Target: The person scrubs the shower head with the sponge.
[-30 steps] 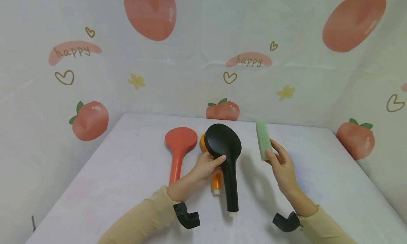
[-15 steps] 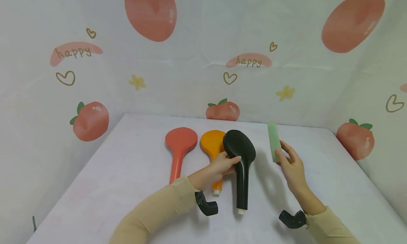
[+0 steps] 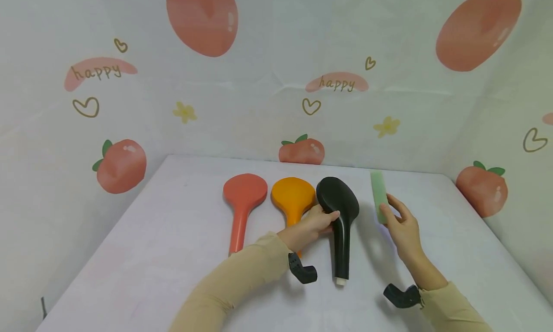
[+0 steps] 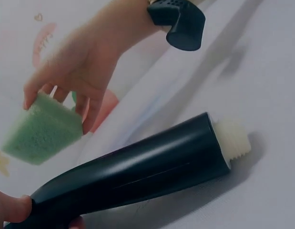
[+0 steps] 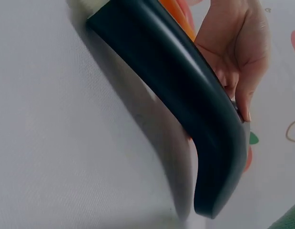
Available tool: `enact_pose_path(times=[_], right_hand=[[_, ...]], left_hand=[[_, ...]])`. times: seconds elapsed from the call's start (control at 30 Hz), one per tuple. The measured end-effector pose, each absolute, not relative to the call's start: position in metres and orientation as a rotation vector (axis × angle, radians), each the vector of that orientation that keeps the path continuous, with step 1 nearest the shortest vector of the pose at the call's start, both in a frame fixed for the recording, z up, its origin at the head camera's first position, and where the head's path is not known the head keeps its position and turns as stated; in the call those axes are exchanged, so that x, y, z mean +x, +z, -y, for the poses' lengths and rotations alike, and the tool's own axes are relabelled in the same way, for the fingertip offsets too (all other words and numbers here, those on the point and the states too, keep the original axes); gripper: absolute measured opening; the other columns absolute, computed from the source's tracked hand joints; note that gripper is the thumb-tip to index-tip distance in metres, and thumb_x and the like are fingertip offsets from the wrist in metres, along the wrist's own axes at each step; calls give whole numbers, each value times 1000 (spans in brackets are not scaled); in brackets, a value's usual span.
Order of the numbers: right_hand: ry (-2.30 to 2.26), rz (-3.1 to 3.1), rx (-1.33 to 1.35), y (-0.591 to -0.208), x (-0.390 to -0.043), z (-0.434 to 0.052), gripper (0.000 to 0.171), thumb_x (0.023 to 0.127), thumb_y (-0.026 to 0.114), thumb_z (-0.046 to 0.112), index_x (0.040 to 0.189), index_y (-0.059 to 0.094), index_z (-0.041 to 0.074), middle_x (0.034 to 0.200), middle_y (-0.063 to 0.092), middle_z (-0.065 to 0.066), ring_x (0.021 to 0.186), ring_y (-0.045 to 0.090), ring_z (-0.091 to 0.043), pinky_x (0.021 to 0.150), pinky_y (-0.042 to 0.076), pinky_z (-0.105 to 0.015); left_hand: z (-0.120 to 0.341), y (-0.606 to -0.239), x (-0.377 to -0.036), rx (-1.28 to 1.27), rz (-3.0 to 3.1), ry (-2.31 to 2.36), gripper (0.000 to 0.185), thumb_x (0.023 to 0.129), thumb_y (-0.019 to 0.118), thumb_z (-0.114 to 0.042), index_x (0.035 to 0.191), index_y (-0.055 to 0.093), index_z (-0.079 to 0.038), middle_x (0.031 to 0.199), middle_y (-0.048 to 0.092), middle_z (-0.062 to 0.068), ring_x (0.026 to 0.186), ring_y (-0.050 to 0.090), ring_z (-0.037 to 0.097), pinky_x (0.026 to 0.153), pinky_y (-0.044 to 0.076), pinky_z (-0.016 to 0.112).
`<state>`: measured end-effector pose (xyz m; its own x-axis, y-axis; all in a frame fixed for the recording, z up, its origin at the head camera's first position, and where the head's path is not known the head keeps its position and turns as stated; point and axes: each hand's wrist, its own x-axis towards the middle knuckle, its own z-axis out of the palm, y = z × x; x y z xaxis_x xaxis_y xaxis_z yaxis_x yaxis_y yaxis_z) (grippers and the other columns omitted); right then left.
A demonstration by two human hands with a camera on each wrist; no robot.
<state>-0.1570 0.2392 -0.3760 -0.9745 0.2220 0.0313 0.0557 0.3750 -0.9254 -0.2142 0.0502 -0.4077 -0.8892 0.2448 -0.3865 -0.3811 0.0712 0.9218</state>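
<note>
On the white surface (image 3: 151, 255) lie three shower heads in a row: red (image 3: 243, 200), orange (image 3: 293, 197) and black (image 3: 340, 221). The left hand (image 3: 313, 224) grips the black one at its neck. The right hand (image 3: 402, 228) pinches a green sponge (image 3: 378, 196) just right of it.

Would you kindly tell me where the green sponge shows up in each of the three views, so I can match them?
Head: the green sponge is right of centre, pinched by the right hand, beside the black shower head.
Left wrist: at the left edge, middle height, under the fingers, above the black handle.
Right wrist: only a green corner at bottom right.
Shared landmark: the black shower head, gripped by the left hand, appears in all three.
</note>
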Motion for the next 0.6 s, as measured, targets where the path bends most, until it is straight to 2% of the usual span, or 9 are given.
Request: enact_pose_path(times=[0.2,0.33,0.43,0.5,0.6], right_hand=[[1654,2476,-322,-379,-160,-243,59,97,43,41,147,28,12,151,28,-16,82,44,24,71,45,-4],[1631,2483,-342,-381,-160,-245,59,97,43,42,146,29,13,150,30,-15,82,46,21,71,46,-5],[1605,2494,-347,-382,-160,-247,59,96,43,42,146,29,13,149,31,-16,82,46,20,70,46,-6],[1599,2498,-351,-383,-161,-248,60,96,43,42,146,29,13,149,31,-16,82,46,20,71,47,-6],[1598,2497,-365,-382,-162,-249,59,96,44,42,146,30,14,149,31,-15,81,46,20,70,46,-6]], left_hand=[[-60,-417,-222,-191,-1907,1849,44,91,61,-20,126,46,1,107,61,11,83,58,14,85,55,31],[-66,-423,-226,-226,-1915,1846,54,90,62,-21,132,39,4,117,56,15,83,61,15,83,55,30],[-71,-430,-232,-200,-1999,1793,62,89,63,-27,135,36,5,121,54,17,76,64,14,79,56,26],[-72,-438,-238,-188,-2081,1745,63,88,65,-30,133,38,5,112,58,17,69,66,13,73,56,23],[-72,-446,-245,-188,-2153,1703,55,86,66,-32,123,45,3,84,63,11,58,66,12,64,56,21]])
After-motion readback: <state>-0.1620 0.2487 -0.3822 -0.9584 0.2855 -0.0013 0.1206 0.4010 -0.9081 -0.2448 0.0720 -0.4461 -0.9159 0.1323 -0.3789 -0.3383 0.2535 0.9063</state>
